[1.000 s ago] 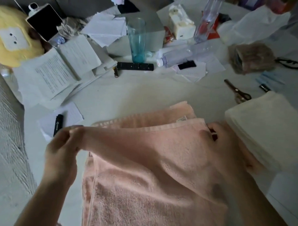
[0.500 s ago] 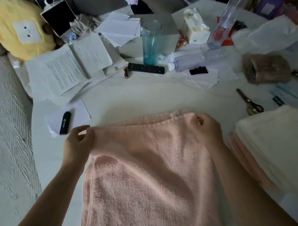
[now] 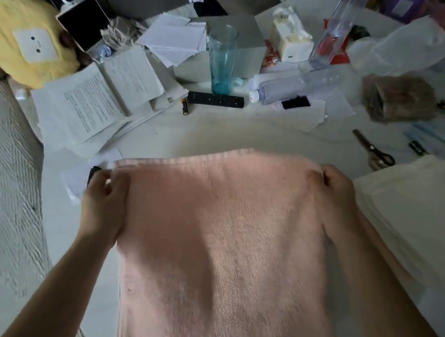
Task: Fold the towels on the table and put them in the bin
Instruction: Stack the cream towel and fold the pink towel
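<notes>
A pink towel [image 3: 221, 231] lies folded over on the white table [image 3: 217, 133], its far edge almost level with the layer beneath. My left hand [image 3: 103, 202] pinches the towel's far left corner. My right hand [image 3: 338, 190] grips the far right corner. Both hands rest low on the table. To the right sits a stack of folded cream towels [image 3: 411, 207], with a pink layer showing under it behind my right forearm. No bin is in view.
Scissors [image 3: 373, 151] lie just beyond the cream stack. A remote [image 3: 215, 100], a battery [image 3: 185, 107], a blue glass [image 3: 222, 60], a lying bottle [image 3: 289, 88] and loose papers [image 3: 87, 108] crowd the far side. A black lighter [image 3: 93, 172] touches my left hand.
Both hands carried the towel's near edge away from me and laid it down on the far edge. The lifted fold is now flat on the table.
</notes>
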Tool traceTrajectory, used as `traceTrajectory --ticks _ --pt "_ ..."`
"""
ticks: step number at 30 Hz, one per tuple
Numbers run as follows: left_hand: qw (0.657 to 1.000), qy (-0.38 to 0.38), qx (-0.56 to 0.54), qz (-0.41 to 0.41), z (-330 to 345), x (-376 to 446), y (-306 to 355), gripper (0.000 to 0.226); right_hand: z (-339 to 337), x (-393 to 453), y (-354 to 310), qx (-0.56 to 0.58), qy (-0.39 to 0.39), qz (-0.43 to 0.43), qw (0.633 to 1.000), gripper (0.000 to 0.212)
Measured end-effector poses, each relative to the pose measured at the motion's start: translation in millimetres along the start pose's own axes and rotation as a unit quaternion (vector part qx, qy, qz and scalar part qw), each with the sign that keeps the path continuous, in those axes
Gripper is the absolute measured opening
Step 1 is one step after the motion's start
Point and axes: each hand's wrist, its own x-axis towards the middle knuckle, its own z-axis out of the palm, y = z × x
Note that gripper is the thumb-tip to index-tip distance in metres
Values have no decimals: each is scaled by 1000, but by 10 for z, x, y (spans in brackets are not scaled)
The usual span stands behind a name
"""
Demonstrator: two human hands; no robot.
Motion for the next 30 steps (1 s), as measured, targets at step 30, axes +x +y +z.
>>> traceTrajectory --ticks 30 --pt "968 -153 171 -104 -647 -1630 -564 63 -661 -1682 926 -88 -156 205 962 29"
